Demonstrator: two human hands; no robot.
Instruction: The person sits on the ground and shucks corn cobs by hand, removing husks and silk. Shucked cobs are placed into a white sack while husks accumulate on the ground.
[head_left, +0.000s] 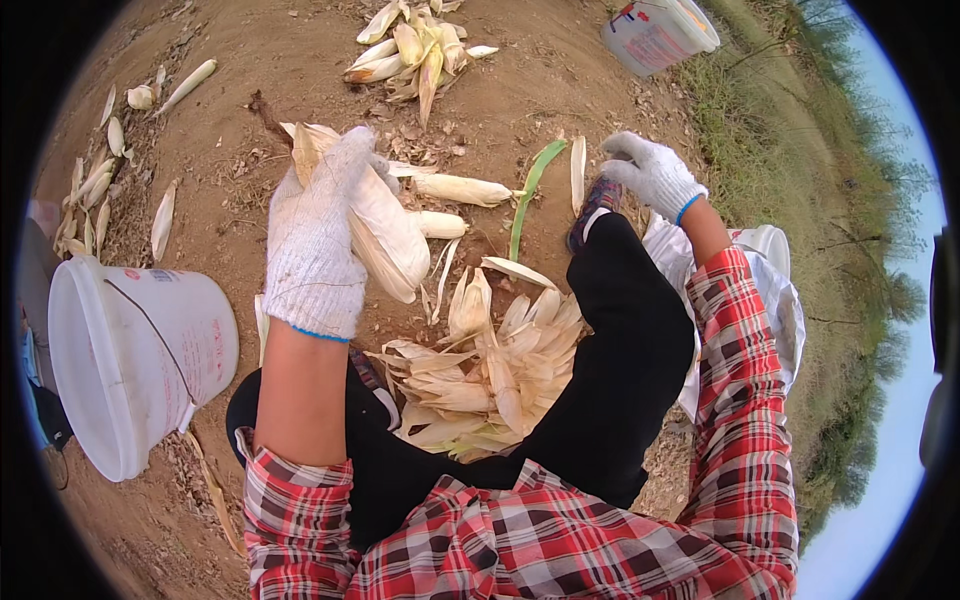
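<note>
My left hand (322, 232), in a white knitted glove, grips an ear of corn in its pale dry husk (390, 232). Over by my right shoe, my right hand (649, 172) is gloved too, its fingers curled a little with a gap between them and nothing seen in it. Two pale ears of corn (461, 190) lie on the soil just right of the held one; a green leaf strip (534, 195) is beside them. Between my legs is a heap of stripped husks (495, 375).
A white plastic bucket (217, 322) tilts at the left. Another bucket (652, 37) stands at the upper right, and a white sack (780, 322) with a tub is behind my right arm. Unhusked ears (420, 52) are piled ahead; more ears (94, 184) lie at the left.
</note>
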